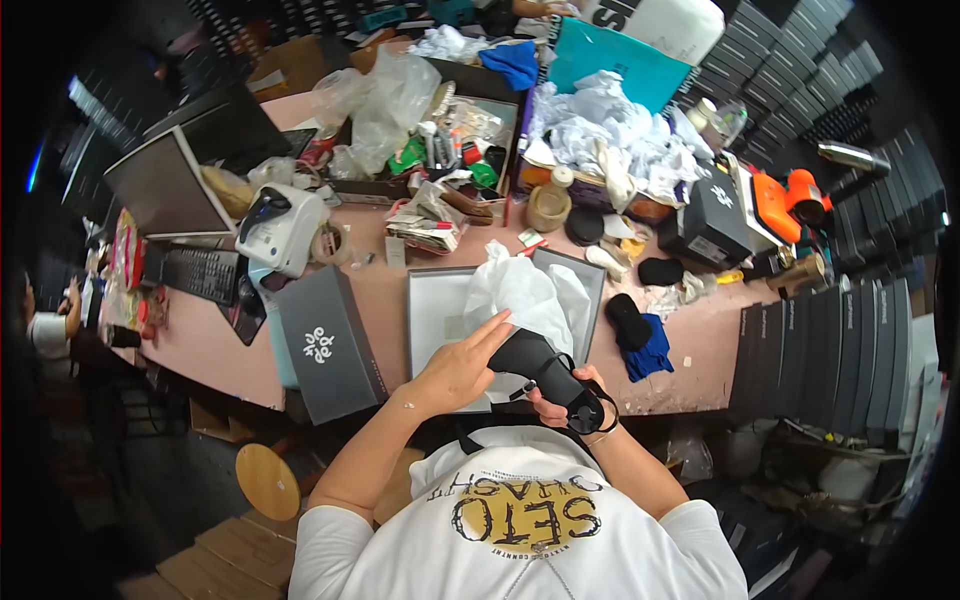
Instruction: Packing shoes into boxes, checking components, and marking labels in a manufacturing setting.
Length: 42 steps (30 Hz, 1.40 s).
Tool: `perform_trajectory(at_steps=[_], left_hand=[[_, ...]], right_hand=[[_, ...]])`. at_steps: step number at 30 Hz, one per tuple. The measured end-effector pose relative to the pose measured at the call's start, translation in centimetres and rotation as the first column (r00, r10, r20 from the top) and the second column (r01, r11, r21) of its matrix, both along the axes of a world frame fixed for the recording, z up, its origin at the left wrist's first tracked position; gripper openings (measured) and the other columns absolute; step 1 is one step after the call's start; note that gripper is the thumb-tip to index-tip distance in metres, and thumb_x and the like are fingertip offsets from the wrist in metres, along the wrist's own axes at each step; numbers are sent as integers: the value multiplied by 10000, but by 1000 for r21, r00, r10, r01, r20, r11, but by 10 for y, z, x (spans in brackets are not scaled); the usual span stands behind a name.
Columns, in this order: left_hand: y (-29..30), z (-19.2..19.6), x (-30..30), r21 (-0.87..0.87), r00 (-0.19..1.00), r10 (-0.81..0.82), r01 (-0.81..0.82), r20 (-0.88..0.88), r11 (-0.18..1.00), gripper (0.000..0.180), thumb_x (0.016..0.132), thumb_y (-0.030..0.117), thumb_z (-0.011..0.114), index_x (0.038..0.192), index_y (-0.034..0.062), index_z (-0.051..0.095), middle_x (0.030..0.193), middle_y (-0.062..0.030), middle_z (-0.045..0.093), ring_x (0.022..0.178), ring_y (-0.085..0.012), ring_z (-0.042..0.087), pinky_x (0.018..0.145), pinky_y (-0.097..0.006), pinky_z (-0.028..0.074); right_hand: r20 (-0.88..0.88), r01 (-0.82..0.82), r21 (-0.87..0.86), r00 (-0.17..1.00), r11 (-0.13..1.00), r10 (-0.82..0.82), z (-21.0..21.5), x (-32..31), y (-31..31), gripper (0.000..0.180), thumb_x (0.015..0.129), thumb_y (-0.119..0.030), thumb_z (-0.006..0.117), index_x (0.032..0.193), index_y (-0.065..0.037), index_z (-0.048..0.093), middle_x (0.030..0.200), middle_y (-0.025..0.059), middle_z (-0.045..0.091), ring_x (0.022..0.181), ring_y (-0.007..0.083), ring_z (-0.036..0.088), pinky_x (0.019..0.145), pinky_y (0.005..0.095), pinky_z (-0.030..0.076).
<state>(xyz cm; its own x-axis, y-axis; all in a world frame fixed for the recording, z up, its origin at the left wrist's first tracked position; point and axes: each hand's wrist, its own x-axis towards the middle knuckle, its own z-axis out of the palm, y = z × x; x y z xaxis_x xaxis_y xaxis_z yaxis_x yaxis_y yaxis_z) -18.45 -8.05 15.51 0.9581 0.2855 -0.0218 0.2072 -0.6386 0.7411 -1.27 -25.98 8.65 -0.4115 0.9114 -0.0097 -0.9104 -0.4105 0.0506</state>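
A black strapped shoe (530, 360) is held up over an open shoebox (424, 315), its thin strap looping near the heel end. My right hand (568, 398) grips that near end, fingers curled round it from the right. White tissue paper (515, 285) covers the shoe's far end and spreads over the box. My left hand (462, 372) lies along the shoe's left side, fingers stretched out flat against the paper and the shoe; it is not wrapped round anything. Left of the box sits a dark grey box lid (328, 345) with a white logo.
Black brushes or pads (628, 322) and a blue cloth (648, 352) lie to the right. Behind stand a jar (549, 205), a black box (712, 215) and a carton of crumpled paper (610, 125). A label printer (282, 232) and keyboard (200, 272) are left; stacked shoeboxes (835, 350) line the right.
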Motion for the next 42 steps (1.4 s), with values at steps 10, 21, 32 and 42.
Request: perform_trajectory(at_steps=[10, 21, 32, 42], left_hand=[[-61, 16, 51, -42, 993, 78, -75, 88, 996, 523, 802, 113, 640, 1272, -53, 483, 1334, -229, 485, 1133, -352, 559, 903, -366, 487], [-115, 8, 113, -146, 973, 177, -156, 145, 977, 408, 795, -14, 563, 1203, -22, 570, 1231, -220, 572, 886, -283, 656, 759, -304, 525], [-202, 8, 150, 70, 841, -149, 131, 520, 989, 502, 689, -60, 635, 1185, 2, 596, 1220, -173, 593, 828, -259, 676, 687, -312, 575], [-174, 8, 135, -149, 768, -544, 614, 337, 775, 700, 760, -35, 624, 1405, 64, 370, 1459, -168, 360, 923, -238, 638, 775, -270, 541]], right_hand=[[12, 164, -52, 986, 985, -163, 11, 19, -36, 651, 811, -437, 533, 1121, 130, 456, 867, 161, 534, 564, 177, 479, 495, 290, 359], [-107, 105, 11, 989, 994, -103, -9, 81, -102, 654, 836, -445, 514, 1258, 47, 428, 990, 187, 539, 625, 189, 512, 523, 310, 405], [949, 774, 164, 45, 611, -311, 21, 117, -68, 487, 907, -339, 527, 1279, -25, 495, 1206, 126, 578, 1061, 264, 578, 988, 364, 444], [587, 287, 412, -809, 864, -11, 30, 121, -58, 491, 885, -291, 567, 1281, -11, 488, 1222, 148, 557, 1087, 294, 553, 994, 375, 421]])
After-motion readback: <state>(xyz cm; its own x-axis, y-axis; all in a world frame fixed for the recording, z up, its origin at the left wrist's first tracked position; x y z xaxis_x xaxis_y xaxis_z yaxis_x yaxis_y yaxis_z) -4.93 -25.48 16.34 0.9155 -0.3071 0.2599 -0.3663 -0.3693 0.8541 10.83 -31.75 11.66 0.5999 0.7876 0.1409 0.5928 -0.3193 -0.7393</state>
